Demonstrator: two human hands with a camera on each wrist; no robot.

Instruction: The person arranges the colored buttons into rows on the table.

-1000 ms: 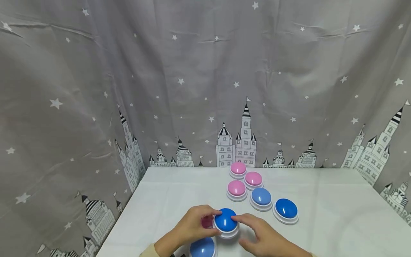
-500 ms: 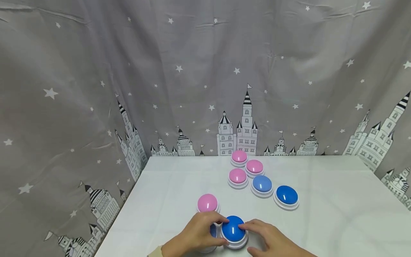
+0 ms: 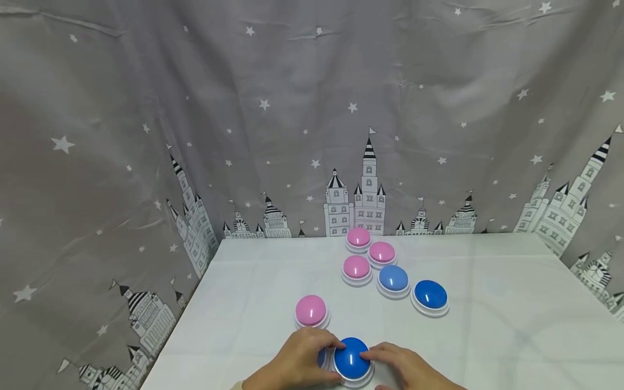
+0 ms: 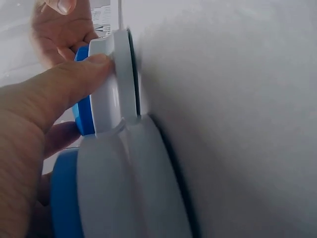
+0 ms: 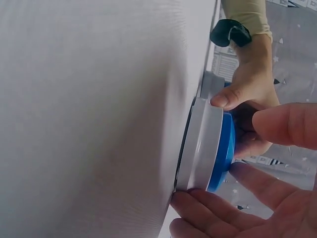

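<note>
Dark blue button (image 3: 350,360), round and so with no long axis, appears to sit flat on the near part of the white counter (image 3: 487,330), between the person's left hand (image 3: 299,358) and right hand (image 3: 405,364). The left grip pinches its left side, against a touching lighter blue button (image 4: 106,183); the right grip is loosely spread, a fingertip on the dome, thumb apart.
</note>
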